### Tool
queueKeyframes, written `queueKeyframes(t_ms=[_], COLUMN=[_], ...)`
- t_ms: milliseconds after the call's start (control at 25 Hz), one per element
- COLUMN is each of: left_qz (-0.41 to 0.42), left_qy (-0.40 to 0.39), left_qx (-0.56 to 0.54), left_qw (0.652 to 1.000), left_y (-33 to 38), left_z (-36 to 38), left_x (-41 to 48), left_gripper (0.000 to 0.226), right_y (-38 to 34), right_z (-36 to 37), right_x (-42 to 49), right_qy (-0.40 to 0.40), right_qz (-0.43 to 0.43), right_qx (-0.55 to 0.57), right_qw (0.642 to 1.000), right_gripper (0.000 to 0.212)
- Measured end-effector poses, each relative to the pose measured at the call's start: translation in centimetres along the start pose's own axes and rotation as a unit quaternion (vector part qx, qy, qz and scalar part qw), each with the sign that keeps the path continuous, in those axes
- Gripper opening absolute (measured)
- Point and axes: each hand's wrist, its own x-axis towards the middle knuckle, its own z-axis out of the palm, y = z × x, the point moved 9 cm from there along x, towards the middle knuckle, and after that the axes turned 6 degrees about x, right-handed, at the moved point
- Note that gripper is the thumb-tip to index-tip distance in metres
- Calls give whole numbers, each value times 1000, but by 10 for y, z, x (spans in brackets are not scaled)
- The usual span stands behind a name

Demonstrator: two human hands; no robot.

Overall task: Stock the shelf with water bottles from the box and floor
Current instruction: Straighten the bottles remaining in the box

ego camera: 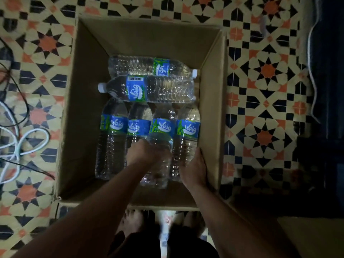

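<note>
Water bottles (167, 90) lie in a brown box (83, 127) on the patterned floor (260, 81). Far to the left, some white cables (22, 144) curl on the floor.

Inside the box, four bottles lie side by side in the near row. Their long sides point straight away from the person. Two more lie across the far end.

Going from the left, nothing touches the first bottle (111, 142) or the second bottle (138, 127). The left hand (147, 155) is curled round the third bottle (162, 131), near its bottom end. That bottle looks a bit higher than the ones beside it, so I think this is the lifting step.

The right hand (195, 170) is on the low end of the fourth bottle (188, 131), just beside the right wall of the box. It is dark and blurry there, so I cannot tell if it grips the bottle or only rests on it.

Each hand is nearest to its own bottle. Since the bottles point away, I think pulling up and back toward the body would free them. No shelf shows here.
</note>
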Motion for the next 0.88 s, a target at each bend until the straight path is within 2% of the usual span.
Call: queueKeyframes(t_ms=[80, 200, 320, 400, 520, 680, 760, 880], left_qz=[14, 58, 87, 90, 98, 68, 41, 13], left_qy=[30, 50, 65, 76, 76, -2, -20, -41], left_qx=[25, 22, 11, 35, 90, 79, 59, 14], left_qw=[999, 997, 994, 992, 988, 995, 997, 999], left_y=[-12, -29, -31, -26, -16, -12, -7, -6], left_z=[-22, -36, -25, -11, -5, 2, 7, 6], left_x=[-10, -15, -16, -15, -9, 5, 9, 13], left_gripper=[72, 71, 86, 93, 106, 139, 135, 104], right_y=[3, 3, -6, -6, -1, 2, -1, -1], right_z=[7, 30, 40, 41, 40, 33, 32, 23], right_x=[5, 19, 34, 41, 43, 43, 39, 31], right_qy=[1, -26, 20, 52, 55, 49, 39, 38], right_qz=[40, 96, 118, 134, 167, 181, 185, 190], right_qx=[-5, 33, 123, 156, 157, 146, 161, 187], right_qw=[999, 994, 985, 977, 972, 971, 969, 963], right_gripper=[86, 104, 118, 107, 92, 94, 98, 106])
